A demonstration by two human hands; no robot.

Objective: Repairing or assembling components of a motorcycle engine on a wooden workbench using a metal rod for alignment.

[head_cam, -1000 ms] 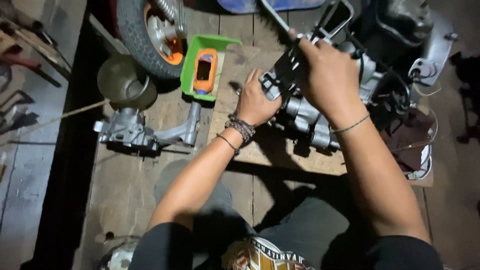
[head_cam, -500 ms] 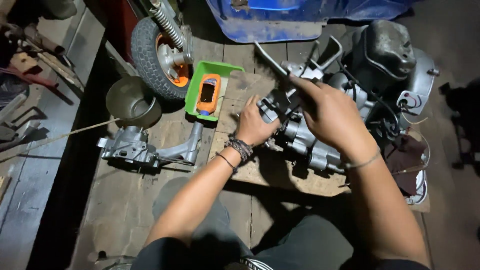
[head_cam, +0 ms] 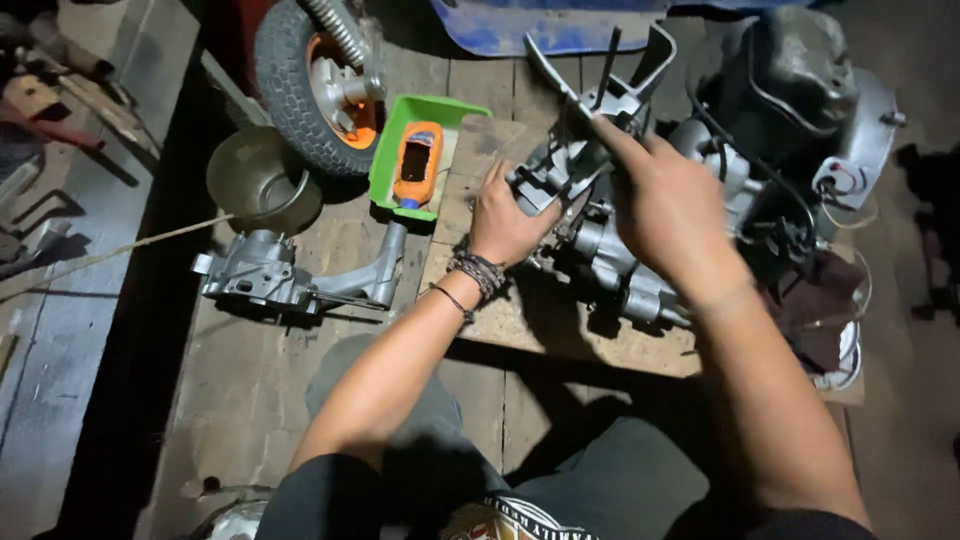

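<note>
A grey metal engine block [head_cam: 640, 270] lies on a board on the wooden floor, right of centre. My left hand [head_cam: 505, 220] rests against its left end, gripping the casing, with beaded bracelets at the wrist. My right hand [head_cam: 670, 205] lies on top of the engine, index finger stretched toward the upright metal bracket [head_cam: 600, 95]. The right hand is motion-blurred; whether it holds a small part cannot be made out.
A green tray [head_cam: 385, 165] holding an orange bottle [head_cam: 417, 165] sits left of the engine. A metal bowl [head_cam: 262, 180], a small wheel [head_cam: 320, 85] and a grey cast housing [head_cam: 290, 280] lie further left. A dark engine cover [head_cam: 800, 90] stands at the back right.
The view has shifted downward. My right hand has slid from the dark part on the engine's top toward the upright bracket, its finger now extended. My left hand stays on the engine's left end.
</note>
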